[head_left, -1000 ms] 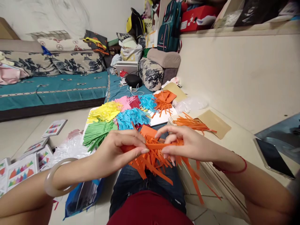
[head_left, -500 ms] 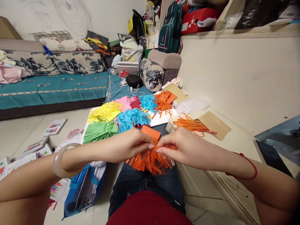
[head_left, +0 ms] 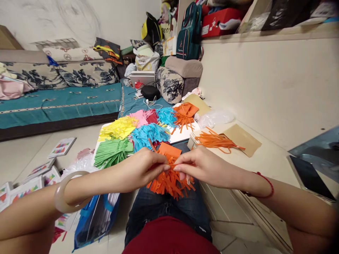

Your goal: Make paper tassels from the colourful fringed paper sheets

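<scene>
Over my lap, my left hand (head_left: 152,165) and my right hand (head_left: 197,165) face each other, fingertips a small gap apart. Both pinch an orange paper strip (head_left: 172,165) between thumb and fingers. Below them, orange fringed paper tassels (head_left: 171,185) lie on my jeans, and a flat orange piece (head_left: 170,151) shows just behind the fingers. My fingers hide part of the strip. To the right, a loose orange tassel (head_left: 218,140) rests on the cabinet top.
Ahead is a white board (head_left: 182,134) with blue (head_left: 150,135), yellow (head_left: 119,127), green (head_left: 112,151) and more orange (head_left: 185,114) fringed paper. A blue bag (head_left: 96,218) stands at lower left near printed packets (head_left: 62,147). On the right lie a brown envelope (head_left: 243,140) and a phone (head_left: 311,178).
My left hand has moved slightly left and down, and the right a little left. The view has shifted slightly. Both hands keep their pinch on the orange strip.
</scene>
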`<state>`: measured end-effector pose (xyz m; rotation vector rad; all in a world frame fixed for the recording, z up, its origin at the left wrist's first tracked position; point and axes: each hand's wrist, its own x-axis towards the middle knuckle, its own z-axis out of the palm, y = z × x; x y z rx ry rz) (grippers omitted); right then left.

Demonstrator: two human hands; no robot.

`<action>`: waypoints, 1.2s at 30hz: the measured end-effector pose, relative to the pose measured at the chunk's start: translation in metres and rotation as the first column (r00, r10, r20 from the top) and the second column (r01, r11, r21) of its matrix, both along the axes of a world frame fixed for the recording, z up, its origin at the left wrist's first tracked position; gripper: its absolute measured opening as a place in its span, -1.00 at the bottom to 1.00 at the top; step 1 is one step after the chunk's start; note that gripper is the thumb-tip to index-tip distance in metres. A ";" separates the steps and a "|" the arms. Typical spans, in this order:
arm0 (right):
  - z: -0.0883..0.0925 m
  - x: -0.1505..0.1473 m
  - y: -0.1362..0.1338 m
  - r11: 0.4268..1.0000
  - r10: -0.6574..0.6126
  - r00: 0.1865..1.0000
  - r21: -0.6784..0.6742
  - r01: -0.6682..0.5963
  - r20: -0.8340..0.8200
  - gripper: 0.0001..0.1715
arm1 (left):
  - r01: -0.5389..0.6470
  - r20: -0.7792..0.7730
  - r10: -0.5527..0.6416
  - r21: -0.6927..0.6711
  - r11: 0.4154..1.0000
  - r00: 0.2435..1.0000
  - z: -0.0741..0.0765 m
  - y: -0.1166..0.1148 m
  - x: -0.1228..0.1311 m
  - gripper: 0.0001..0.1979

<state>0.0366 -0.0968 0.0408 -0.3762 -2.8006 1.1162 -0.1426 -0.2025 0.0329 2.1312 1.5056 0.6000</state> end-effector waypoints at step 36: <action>-0.005 0.038 0.012 0.945 0.326 0.861 0.114 -0.307 -0.390 -0.65 | 0.253 0.775 0.147 -0.370 0.894 0.614 -0.011 -0.001 -0.010 -0.93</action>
